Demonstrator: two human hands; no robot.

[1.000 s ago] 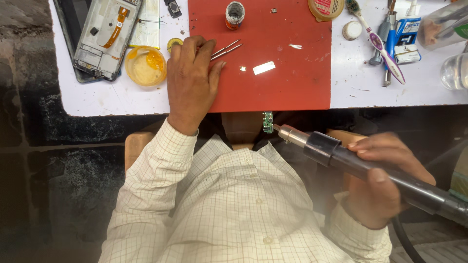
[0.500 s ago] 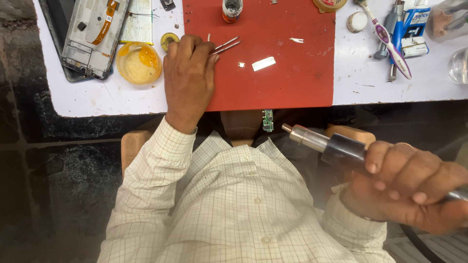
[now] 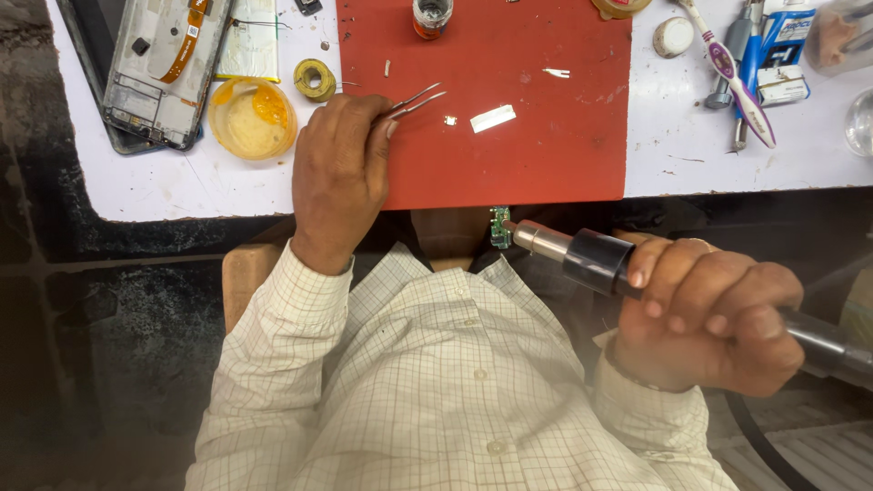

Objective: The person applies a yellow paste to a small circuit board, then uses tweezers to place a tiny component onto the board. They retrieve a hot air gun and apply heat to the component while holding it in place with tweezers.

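Note:
My left hand [image 3: 338, 173] rests on the left edge of the red mat [image 3: 527, 155] and pinches thin metal tweezers [image 3: 414, 100]. Their tips point right, toward a tiny chip [image 3: 449, 120] and a white strip [image 3: 492, 117] lying on the mat. My right hand [image 3: 709, 314] is wrapped around a dark hot-air wand [image 3: 587, 257], held below the table's front edge. The wand's metal nozzle points left at a small green circuit board [image 3: 500, 227] standing at the table edge, almost touching it.
An opened phone [image 3: 164, 73], a yellow dish [image 3: 250, 116] and a solder roll [image 3: 316, 79] lie left of the mat. A small bottle [image 3: 432, 16] stands at its far edge. A toothbrush [image 3: 737, 77] and hand tools lie on the white table [image 3: 709, 173] to the right.
My right hand has slid forward along the wand to its black collar, and the nozzle now sits close to the green board. The left hand with the tweezers has hardly moved.

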